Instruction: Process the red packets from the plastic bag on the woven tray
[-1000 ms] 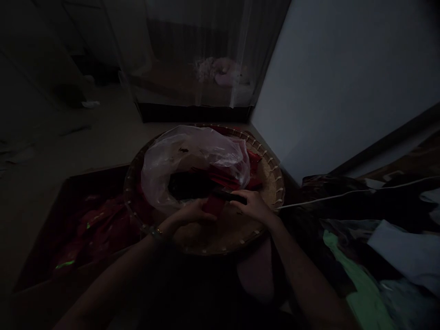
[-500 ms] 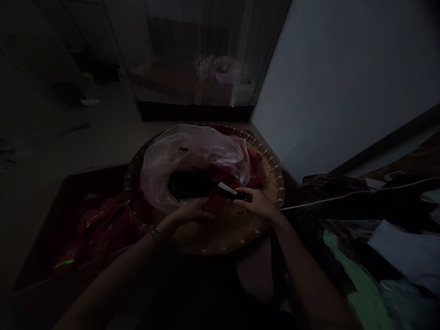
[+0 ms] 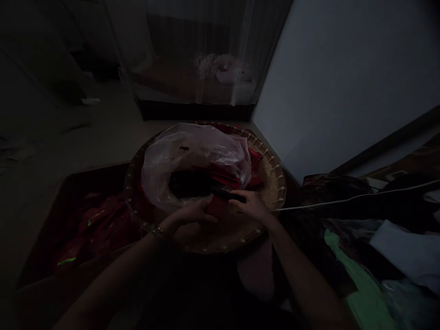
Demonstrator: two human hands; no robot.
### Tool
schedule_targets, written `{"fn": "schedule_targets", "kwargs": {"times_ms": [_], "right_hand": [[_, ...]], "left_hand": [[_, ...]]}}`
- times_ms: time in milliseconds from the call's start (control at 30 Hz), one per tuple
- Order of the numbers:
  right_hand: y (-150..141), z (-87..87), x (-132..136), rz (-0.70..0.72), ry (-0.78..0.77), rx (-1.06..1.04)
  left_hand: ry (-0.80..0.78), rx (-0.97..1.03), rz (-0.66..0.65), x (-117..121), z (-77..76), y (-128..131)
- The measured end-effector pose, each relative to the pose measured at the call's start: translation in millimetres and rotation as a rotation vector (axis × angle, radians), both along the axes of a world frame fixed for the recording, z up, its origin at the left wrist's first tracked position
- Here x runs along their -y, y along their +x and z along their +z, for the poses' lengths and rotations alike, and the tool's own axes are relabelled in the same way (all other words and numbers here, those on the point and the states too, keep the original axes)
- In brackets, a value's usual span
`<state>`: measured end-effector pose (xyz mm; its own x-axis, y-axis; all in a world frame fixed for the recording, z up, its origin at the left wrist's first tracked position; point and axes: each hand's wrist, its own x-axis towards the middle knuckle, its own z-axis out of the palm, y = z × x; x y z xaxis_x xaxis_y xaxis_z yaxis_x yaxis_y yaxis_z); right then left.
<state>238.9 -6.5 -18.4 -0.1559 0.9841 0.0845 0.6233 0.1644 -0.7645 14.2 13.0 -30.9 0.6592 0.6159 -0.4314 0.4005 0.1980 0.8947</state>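
My right hand (image 3: 252, 205) is closed around a slim black corded hand tool (image 3: 228, 194); a white cord (image 3: 319, 201) runs off to the right from near that hand. The tool lies across the upper part of a small flat red piece (image 3: 217, 206). My left hand (image 3: 192, 213) pinches the left edge of this red piece; cloth or paper, I cannot tell in the dim light. Both hands are over a round woven bamboo tray (image 3: 275, 183). Just beyond them an opened clear plastic bag (image 3: 154, 165) rests in the tray, with dark contents (image 3: 189, 183) inside.
More red pieces (image 3: 256, 158) lie at the tray's right side. On the left stands a dark box (image 3: 72, 192) holding dark red items (image 3: 106, 215). Piled clothes (image 3: 398, 247) are at the right, beside a pale wall (image 3: 343, 91). A sheer curtain (image 3: 192, 46) hangs behind.
The black tool has turned and come down over the red piece, so its pale flat face no longer shows. My right hand has shifted slightly left; my left hand stays nearly still.
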Motion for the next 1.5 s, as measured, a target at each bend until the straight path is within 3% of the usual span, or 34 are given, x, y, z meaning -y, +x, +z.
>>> {"fn": "schedule_targets", "kwargs": {"times_ms": [600,867,1000,1100,1267,1433,1500], "right_hand": [[2.1,-6.0,-1.4,0.023,-0.066,-0.043],[24.0,9.9,-4.6,0.082,-0.297,-0.126],[51.3,17.1,-5.3,0.232,-0.287,-0.019],[60.3,13.0,-5.6,0.305,-0.294,0.106],[50.4,-1.1,-7.0,0.410,-0.404,0.246],[42.4,-3.4,-6.5,0.471,-0.534,0.277],[38.2,-0.5,-5.8,0.424,-0.477,0.259]], "left_hand": [[-0.007,-0.029,-0.064,1.0,3.4,-2.5],[0.090,-0.018,-0.080,-4.9,-1.1,-7.5],[0.056,0.009,0.030,-10.9,-2.1,-14.9],[0.145,-0.020,0.061,-17.1,-4.4,-20.6],[0.152,-0.018,0.149,-20.9,-4.7,-30.1],[0.110,0.025,0.159,-17.3,-2.5,-36.2],[0.099,0.029,0.136,-16.0,-1.8,-36.0]]}}
